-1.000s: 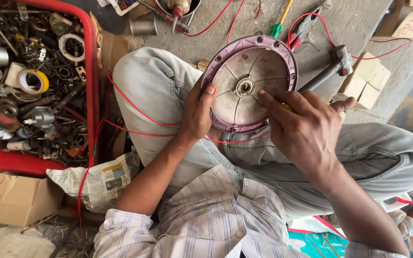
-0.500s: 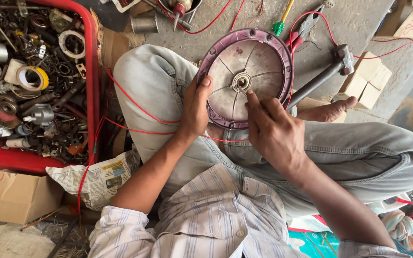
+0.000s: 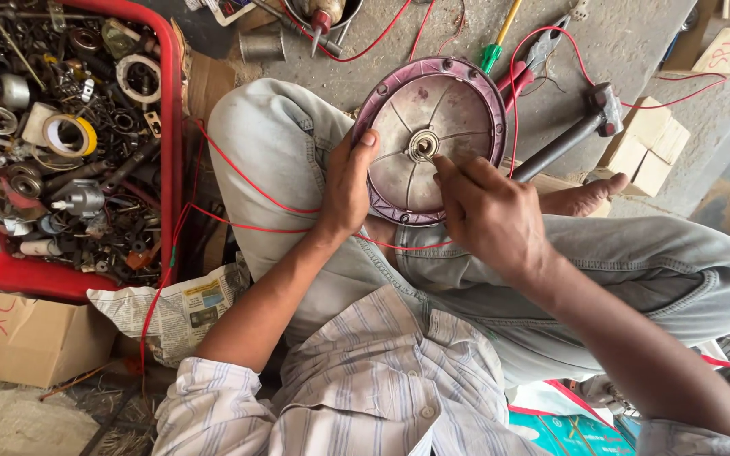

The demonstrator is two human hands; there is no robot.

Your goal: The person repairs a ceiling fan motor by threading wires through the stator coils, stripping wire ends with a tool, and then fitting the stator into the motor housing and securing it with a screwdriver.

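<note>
Lap: round purple-rimmed cover (image 3: 433,135) with grey ribbed inside stands tilted on my crossed legs, a metal bearing hub (image 3: 422,145) at its centre.
Left hand (image 3: 350,187): clasps the cover's left rim, thumb over the edge, fingers behind.
Right hand (image 3: 487,211): fingers pinched narrow, fingertips (image 3: 443,162) touching the cover just beside the hub; whether they hold anything small I cannot tell.
Red wire (image 3: 255,190): runs across my left thigh and under the cover.
Newspaper (image 3: 175,308): crumpled beside my left knee, cardboard box (image 3: 23,338) next to it.
Red tray (image 3: 172,127): on my left, crowded with metal rings, bearings, bolts, rods, and a roll of yellow tape (image 3: 65,135).
Hammer (image 3: 576,131): on the concrete past the cover, head near small cardboard boxes (image 3: 648,148).
Pliers (image 3: 530,63): red-handled, beyond the cover beside a green-and-yellow screwdriver (image 3: 498,38).
Bowl (image 3: 318,17): farthest, at the top edge, holding a red-tipped tool.
</note>
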